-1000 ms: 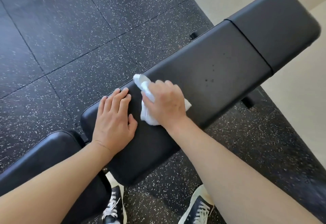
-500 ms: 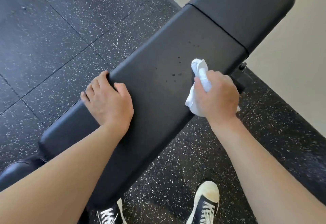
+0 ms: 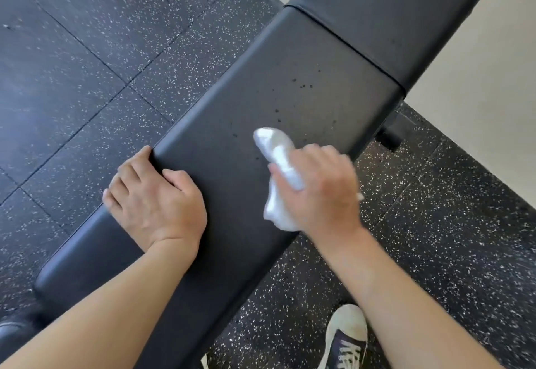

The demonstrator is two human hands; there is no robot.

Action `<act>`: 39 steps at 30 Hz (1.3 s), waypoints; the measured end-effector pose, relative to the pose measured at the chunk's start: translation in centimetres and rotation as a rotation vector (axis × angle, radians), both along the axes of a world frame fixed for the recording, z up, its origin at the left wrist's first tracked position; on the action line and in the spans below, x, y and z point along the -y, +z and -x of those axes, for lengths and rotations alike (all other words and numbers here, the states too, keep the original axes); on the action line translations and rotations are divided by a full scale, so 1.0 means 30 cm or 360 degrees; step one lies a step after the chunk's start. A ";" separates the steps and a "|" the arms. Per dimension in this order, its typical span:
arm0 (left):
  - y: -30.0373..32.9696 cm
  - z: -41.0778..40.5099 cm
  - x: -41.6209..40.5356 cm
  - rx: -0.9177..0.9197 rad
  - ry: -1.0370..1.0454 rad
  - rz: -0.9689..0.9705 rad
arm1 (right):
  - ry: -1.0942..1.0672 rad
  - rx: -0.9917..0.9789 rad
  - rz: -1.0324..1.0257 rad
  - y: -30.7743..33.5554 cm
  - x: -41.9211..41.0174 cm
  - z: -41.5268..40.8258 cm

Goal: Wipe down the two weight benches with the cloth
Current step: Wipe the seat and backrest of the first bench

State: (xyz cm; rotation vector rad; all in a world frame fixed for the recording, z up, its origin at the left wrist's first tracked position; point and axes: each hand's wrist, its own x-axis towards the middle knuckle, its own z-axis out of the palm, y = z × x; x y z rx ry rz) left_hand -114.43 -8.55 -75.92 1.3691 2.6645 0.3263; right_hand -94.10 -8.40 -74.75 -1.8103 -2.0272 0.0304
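The head view looks down on a long black weight bench (image 3: pixel 232 165) that runs across the picture from about 7 o'clock to about 1 o'clock. It has two padded parts: a long pad in the middle and a shorter pad (image 3: pixel 400 14) at 1 o'clock, with a narrow seam between them. Small dark drops lie on the long pad near the centre, just above the cloth.

The right hand (image 3: pixel 322 191) is a little to the right of the centre, on the 4 o'clock edge of the long pad. Its grip is closed: the fingers are curled around a white cloth (image 3: pixel 278 162), which is crumpled. One end of the cloth sticks out of the hand toward 11 o'clock and another part hangs out below toward 7 o'clock. The cloth lies on the pad surface. The hand and the cloth are blurred.

The left hand (image 3: pixel 156 200) is at 9 o'clock from the cloth, well apart from it. It rests on the far edge of the same pad. The thumb lies on the top of the pad and the fingers bend over the edge, so the grip holds the side of the pad.

Under the bench is a dark rubber floor (image 3: pixel 87 49) with white speckles and thin tile joints. At 5 o'clock a dark shoe (image 3: pixel 345 336) with a pale toe and white laces stands on this floor. A black foot of the bench frame (image 3: pixel 391 133) shows at 3 o'clock. A pale floor area (image 3: pixel 493 107) fills the right upper corner.
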 end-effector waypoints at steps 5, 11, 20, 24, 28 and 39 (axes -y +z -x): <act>0.004 -0.005 -0.001 -0.0021 -0.0006 0.0018 | -0.0248 -0.0139 -0.0087 -0.002 -0.090 -0.048; 0.007 -0.010 -0.007 -0.0019 0.0012 0.0014 | 0.0270 -0.0138 0.0016 0.005 -0.324 0.334; 0.013 -0.010 -0.006 -0.0011 0.0016 -0.0003 | 0.0460 -0.0188 -0.0005 0.003 -0.209 0.241; 0.006 -0.005 -0.003 -0.0018 0.0005 -0.0003 | 0.0558 -0.0132 -0.0061 -0.014 0.013 -0.074; 0.007 -0.006 -0.004 -0.0013 0.0004 -0.0007 | 0.0722 -0.0048 -0.0083 -0.007 0.017 -0.143; 0.005 -0.009 -0.008 -0.0020 0.0022 -0.0011 | 0.0410 0.0017 0.0156 -0.002 -0.491 0.427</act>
